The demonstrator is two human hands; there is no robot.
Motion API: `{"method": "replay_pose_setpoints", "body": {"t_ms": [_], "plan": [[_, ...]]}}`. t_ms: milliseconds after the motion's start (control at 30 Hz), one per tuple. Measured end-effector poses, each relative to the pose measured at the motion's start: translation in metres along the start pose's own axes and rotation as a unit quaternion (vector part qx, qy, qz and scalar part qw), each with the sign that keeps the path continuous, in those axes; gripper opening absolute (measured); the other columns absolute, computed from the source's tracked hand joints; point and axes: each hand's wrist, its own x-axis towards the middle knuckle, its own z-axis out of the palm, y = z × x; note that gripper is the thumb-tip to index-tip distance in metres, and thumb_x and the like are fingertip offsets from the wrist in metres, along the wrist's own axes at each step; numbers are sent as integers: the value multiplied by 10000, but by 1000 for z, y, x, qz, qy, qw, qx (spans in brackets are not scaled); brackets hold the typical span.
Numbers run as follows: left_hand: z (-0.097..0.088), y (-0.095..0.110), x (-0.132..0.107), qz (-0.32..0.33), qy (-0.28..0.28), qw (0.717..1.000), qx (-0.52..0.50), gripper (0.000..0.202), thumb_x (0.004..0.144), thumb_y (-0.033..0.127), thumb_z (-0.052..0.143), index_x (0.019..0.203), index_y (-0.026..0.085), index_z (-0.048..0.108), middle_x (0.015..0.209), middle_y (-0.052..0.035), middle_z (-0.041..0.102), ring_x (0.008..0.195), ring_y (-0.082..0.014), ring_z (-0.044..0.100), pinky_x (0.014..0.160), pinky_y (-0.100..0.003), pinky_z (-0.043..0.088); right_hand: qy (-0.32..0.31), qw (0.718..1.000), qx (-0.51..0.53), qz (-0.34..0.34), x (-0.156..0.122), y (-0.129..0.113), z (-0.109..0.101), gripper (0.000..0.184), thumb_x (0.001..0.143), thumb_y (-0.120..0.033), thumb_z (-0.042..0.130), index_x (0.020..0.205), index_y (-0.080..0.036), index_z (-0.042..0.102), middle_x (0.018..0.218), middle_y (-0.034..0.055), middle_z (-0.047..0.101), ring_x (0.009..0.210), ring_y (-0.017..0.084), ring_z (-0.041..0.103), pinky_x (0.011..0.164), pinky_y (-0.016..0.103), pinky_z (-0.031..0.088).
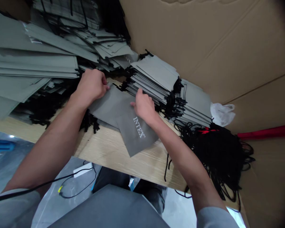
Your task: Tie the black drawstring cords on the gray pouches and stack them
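My left hand [91,85] is closed in a pinch on the far left edge of a grey fabric pouch [111,104] that lies on a short stack on the wooden table [114,158]. My right hand [144,106] rests on the pouch's right side, fingers curled against a tall stack of grey pouches [154,77]. Under it a pouch printed INTEX [136,133] hangs over the table's near edge.
Large heaps of grey pouches [38,60] with black drawstrings fill the table's left and back. A tangle of black cords [218,155] lies at the right by a red strip [266,131] and a white plastic bag [222,114]. Cardboard walls [216,41] stand behind. More grey fabric [111,209] lies on my lap.
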Motion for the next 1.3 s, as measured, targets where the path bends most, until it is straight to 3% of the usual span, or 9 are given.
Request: {"method": "replay_pose_setpoints", "body": {"t_ms": [100, 267, 400, 567, 667, 800, 967, 1100, 1300], "plan": [[-5, 8, -9, -15, 14, 999, 27, 405, 981, 349, 623, 1181, 38, 789, 1111, -207, 780, 1195, -374, 696, 1121, -450, 532, 5, 1000, -5, -1, -15, 3, -10, 419, 1039, -318, 676, 1367, -90, 546, 1157, 261, 767, 1052, 399, 753, 889, 491, 566], [-14, 20, -26, -6, 10, 996, 91, 558, 1043, 509, 476, 1256, 81, 763, 1200, -227, 760, 1223, -450, 692, 1064, -552, 572, -23, 1000, 2, -20, -53, 36, -30, 215, 993, -238, 674, 1201, -186, 653, 1082, 158, 794, 979, 333, 751, 825, 407, 519], [-12, 46, -42, 85, -27, 992, 95, 495, 1043, 503, 475, 1220, 141, 763, 1090, -194, 781, 1098, -421, 726, 950, -524, 592, -31, 995, 92, -36, -88, 84, -47, 154, 933, -162, 648, 1068, -220, 696, 938, 42, 790, 849, 218, 713, 797, 330, 482], [0, 84, -64, 216, -113, 967, 76, 420, 1058, 520, 473, 1079, 229, 776, 1014, -105, 797, 967, -317, 739, 856, -409, 568, 59, 990, 114, 58, -122, 132, -60, 113, 919, -234, 699, 1026, -204, 719, 961, 37, 789, 769, 178, 672, 757, 304, 466], [6, 84, -69, 187, -151, 959, 148, 489, 1094, 454, 367, 1101, 174, 768, 1087, -178, 779, 1064, -384, 740, 886, -460, 572, 34, 988, 138, 65, -134, 142, -52, 99, 946, -286, 702, 1007, -215, 734, 927, 23, 794, 757, 173, 679, 737, 289, 462], [8, 73, -62, 139, -127, 961, 204, 489, 1078, 358, 412, 1255, 9, 704, 1242, -322, 716, 1267, -496, 660, 986, -541, 559, 18, 988, 137, 69, -135, 142, -28, 159, 982, -371, 716, 937, -218, 726, 802, 17, 777, 712, 184, 686, 707, 291, 443], [7, 96, -60, 196, -127, 957, 171, 439, 1084, 410, 416, 1128, 130, 751, 1150, -224, 777, 1117, -414, 744, 882, -467, 587, 79, 988, 108, 71, -121, 142, -12, 200, 1016, -411, 696, 939, -228, 710, 790, 18, 763, 709, 205, 686, 708, 309, 428], [14, 116, -64, 210, -109, 961, 140, 463, 1093, 402, 370, 1140, 166, 765, 1160, -202, 778, 1124, -387, 743, 881, -454, 584, 168, 981, 61, 73, -109, 146, -5, 261, 1099, -427, 562, 1005, -213, 677, 946, 74, 773, 881, 244, 711, 798, 334, 460], [20, 91, -52, 78, -95, 981, 153, 579, 1077, 440, 394, 1315, 10, 702, 1351, -333, 672, 1374, -524, 559, 1099, -606, 512, 218, 975, -21, 39, -104, 150, 16, 253, 1129, -330, 469, 1101, -174, 666, 1097, 152, 743, 1063, 302, 642, 950, 398, 474]]}}
